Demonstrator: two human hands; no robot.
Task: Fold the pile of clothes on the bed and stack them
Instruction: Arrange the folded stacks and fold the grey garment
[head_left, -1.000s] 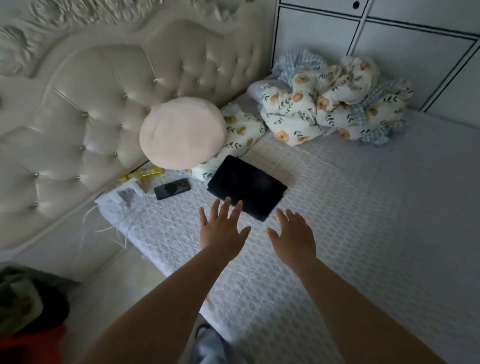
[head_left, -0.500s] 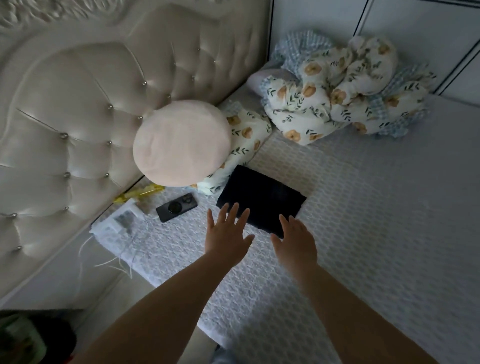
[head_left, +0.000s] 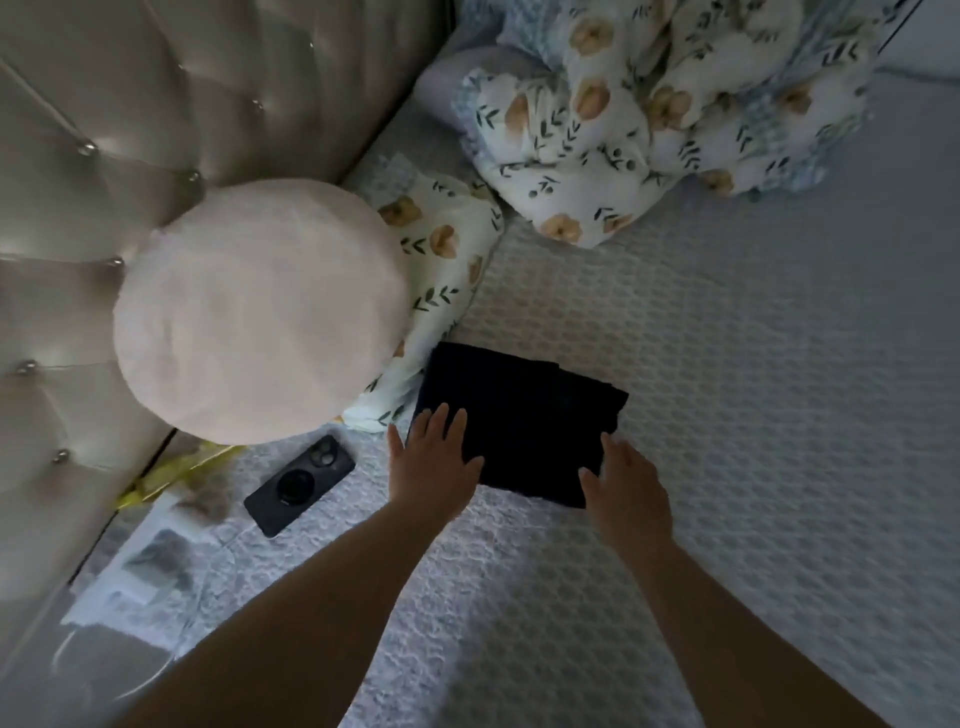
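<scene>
A folded black garment (head_left: 524, 415) lies flat on the white textured bed cover (head_left: 727, 389), just right of the floral pillow. My left hand (head_left: 434, 462) rests on the garment's near-left corner with fingers straight and spread. At the near-right edge my right hand (head_left: 626, 480) touches the cloth, its fingers relaxed and not curled round anything. Both forearms reach in from the bottom of the head view.
A round cream cushion (head_left: 260, 312) leans on the tufted headboard (head_left: 130, 130). A floral pillow (head_left: 441, 270) and a crumpled floral duvet (head_left: 649, 114) lie at the back. A black phone (head_left: 300, 484) and white cables (head_left: 140, 566) sit near the bed's left edge.
Both hands have moved forward from above the bed cover onto the black garment's near edge. The camera has moved closer and tilted down.
</scene>
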